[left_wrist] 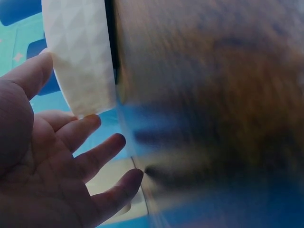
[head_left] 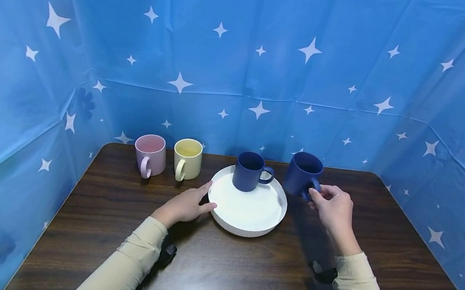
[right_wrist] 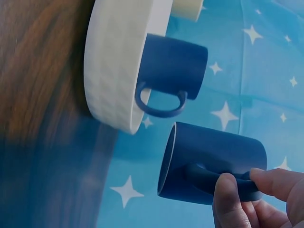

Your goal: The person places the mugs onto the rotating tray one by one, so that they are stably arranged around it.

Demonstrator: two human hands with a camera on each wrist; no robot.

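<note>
Handle [right_wrist: 203,179] of tilted mug [right_wrist: 223,149] partly hidden by right hand [head_left: 334,210].

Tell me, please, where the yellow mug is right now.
In the head view, the yellow mug stands near the far edge of the table, left of centre, between the pink mug and the white tray.

Right of centre, I see the right hand [head_left: 334,208] pinching a tilted blue mug [head_left: 298,175] by its handle [head_left: 316,185]. At centre, the left hand [head_left: 186,204] touches a white tray [head_left: 247,212] bearing another blue mug [head_left: 246,176]. Mid-left stand a pink mug [head_left: 155,156] and a yellow mug [head_left: 191,162] on the worktop [head_left: 220,270]; a starry blue curtain [head_left: 232,61] spans the top.
</note>
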